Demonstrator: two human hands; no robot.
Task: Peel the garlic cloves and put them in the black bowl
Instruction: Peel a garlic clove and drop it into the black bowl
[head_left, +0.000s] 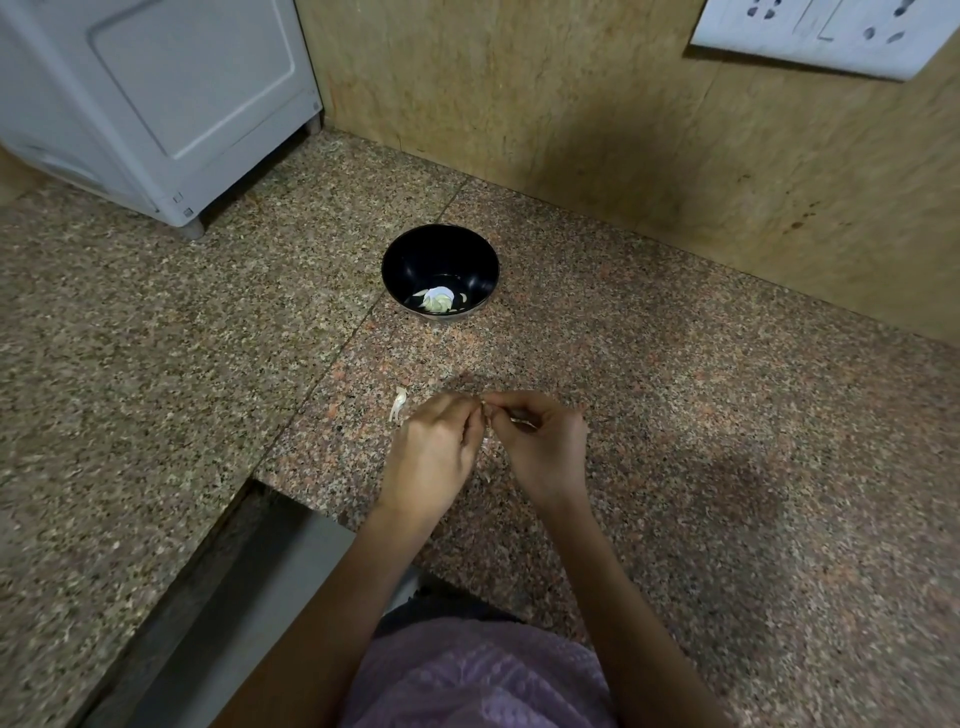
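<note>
Head view, the only one.

Both hands meet over the near-middle of the tabletop (701, 426), fingertips together. Left hand (434, 441): fingers curled, pinching a garlic clove (485, 414). Right hand (540, 439): also curled, pinching the same clove from the other side. The clove is mostly hidden between the fingertips; only a pale sliver shows, so I can't tell how much skin is left. A pale shred below the fingertips (485, 442) looks like loose skin, but it's too small to be sure.

My read of the two-handed pinch: one hand steadies the clove while the other picks at the skin. I can't tell which does which.

The black bowl (410, 260) sits further back, well apart from the hands and roughly in line with them. That keeps it clear of falling skin but within a forward reach. Pale peeled cloves (439, 301) lie in its bottom, so the task is partly done.

A scrap of discarded skin (399, 402) lies on the tabletop just left of the left hand. The waste seems to drop where the peeling happens, outside the bowl.

Step in hand: peeling. The next move would be to carry the clove forward and drop it in the bowl. The main risk is skin sticking to the fingers and going in with it.

Elsewhere: a white appliance (156, 104) at the back left and a socket plate (821, 31) on the wall at upper right.
</note>
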